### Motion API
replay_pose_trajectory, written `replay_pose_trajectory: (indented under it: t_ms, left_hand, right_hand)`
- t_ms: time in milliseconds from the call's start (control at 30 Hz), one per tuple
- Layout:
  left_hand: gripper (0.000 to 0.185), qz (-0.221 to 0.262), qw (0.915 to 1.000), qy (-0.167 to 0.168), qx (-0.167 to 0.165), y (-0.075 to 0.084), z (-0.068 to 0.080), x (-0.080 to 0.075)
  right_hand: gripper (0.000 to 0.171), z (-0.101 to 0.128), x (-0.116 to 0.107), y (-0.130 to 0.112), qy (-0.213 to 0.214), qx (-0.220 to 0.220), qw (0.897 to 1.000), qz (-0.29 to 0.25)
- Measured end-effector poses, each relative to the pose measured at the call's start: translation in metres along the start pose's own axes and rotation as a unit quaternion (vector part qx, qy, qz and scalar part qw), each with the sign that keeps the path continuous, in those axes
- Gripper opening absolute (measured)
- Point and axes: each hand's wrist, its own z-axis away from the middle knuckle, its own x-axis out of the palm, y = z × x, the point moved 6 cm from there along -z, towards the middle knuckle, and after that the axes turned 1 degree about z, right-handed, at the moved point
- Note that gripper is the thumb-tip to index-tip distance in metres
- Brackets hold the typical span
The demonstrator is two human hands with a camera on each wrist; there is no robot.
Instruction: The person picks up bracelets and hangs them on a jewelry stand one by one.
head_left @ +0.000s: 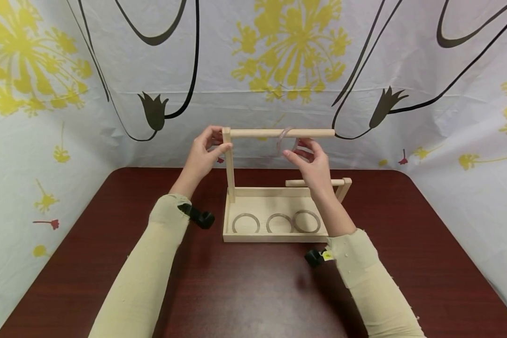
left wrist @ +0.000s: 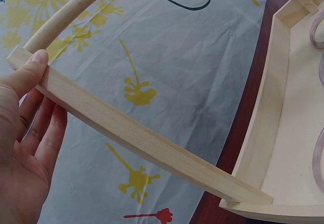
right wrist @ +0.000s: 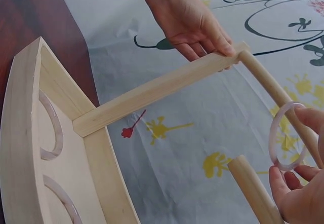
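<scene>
A pale wooden rack stands on the table, with a tall post at its left carrying a long round bar. My left hand grips the top of that post, thumb in front and fingers behind. A translucent pinkish bangle encircles the long bar, and my right hand pinches its lower right side between thumb and fingers. Several similar bangles sit in the rack's tray, near its front wall.
A shorter round bar on a low post stands at the rack's right, partly behind my right forearm. Around the rack spreads the dark red table. A white patterned cloth hangs behind and at both sides.
</scene>
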Motion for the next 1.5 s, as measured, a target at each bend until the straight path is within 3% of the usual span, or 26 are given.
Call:
replay_pose_trajectory:
  t_ms: [467,800,1500]
  left_hand:
    - [0.035,-0.001,0.9999,0.011,0.007,0.0,0.0,0.0]
    - [0.034,0.003,0.9999,0.007,-0.006,-0.002,0.0,0.0]
    - [0.035,0.002,1.0,0.007,-0.006,-0.002,-0.001,0.0]
  right_hand:
    - [0.055,0.003,-0.003,-0.003,-0.013,-0.001,1.0,-0.009]
    - [0.054,0.008,-0.007,-0.006,-0.01,-0.012,1.0,-0.013]
    - [0.046,0.03,-0.01,-0.014,-0.027,-0.031,0.999,-0.01]
